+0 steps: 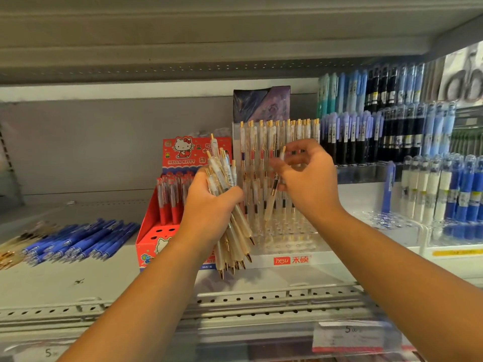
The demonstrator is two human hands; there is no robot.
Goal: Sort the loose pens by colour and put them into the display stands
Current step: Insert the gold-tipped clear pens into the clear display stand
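The left hand [209, 207] is wrapped tight round a bundle of cream pens [236, 231] with gold tips, held points down and fanned a little at the top, which likely keeps a stock ready while leaving the other hand free to work. The right hand [311, 186], fingers curled, pinches a single cream pen [271, 202] with a dark band, tilted tip down over the clear display stand [290, 259]. That stand sits just right of the bundle, its far rows already filled with matching gold-clipped pens and its near rows of holes still open. The slant of the single pen suggests it is being aimed at one of those holes, though its tip does not yet seem seated. To the left stands a red Hello Kitty box [150, 231] with red pens in its far rows. Farther left, loose blue pens [78, 241] lie flat on the shelf [104, 286], apparently still to be sorted.
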